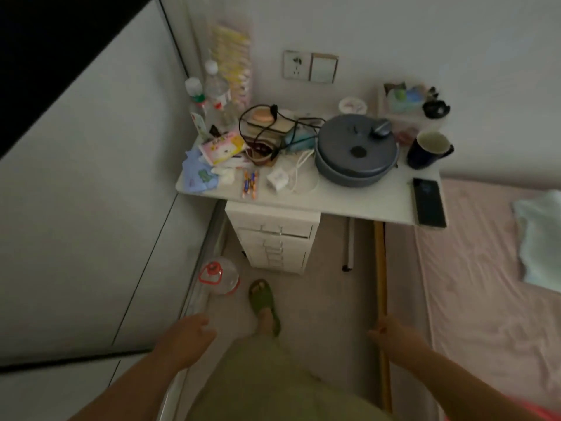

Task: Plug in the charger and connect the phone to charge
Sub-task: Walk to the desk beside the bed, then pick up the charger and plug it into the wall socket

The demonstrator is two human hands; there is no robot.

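A white cube charger lies on the white bedside table, its white cable looped beside it. A black phone rests flat at the table's right front corner. The wall socket sits on the wall above the table. My left hand and my right hand hang low in front of me, far short of the table, fingers loosely apart and holding nothing.
The tabletop is crowded: a grey lidded pot, a dark mug, water bottles, tissue packs and black cords. A drawer unit stands beneath. A pink bed lies to the right and a clear jug stands on the floor.
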